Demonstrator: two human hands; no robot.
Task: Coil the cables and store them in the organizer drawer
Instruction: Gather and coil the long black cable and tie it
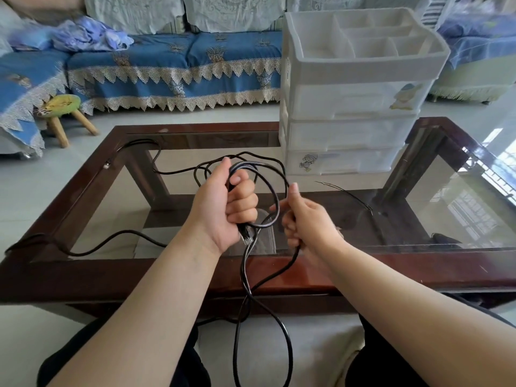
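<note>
My left hand (229, 203) grips a coil of black network cable (275, 202) above the near side of the glass table, with the clear plug poking out below the fist. My right hand (304, 219) holds a strand of the same cable just right of the coil. From both hands the cable hangs down in a long loop over the table edge to my lap. A second black cable (125, 236) lies loose across the left of the table. The white plastic organizer (354, 107) stands at the table's far right, its three drawers closed.
The glass table has a dark wooden frame (83, 277). A thin black wire (346, 192) lies on the glass in front of the organizer. A blue-covered sofa (173, 65) runs along the back, and a small green stool (62, 106) stands on the floor at left.
</note>
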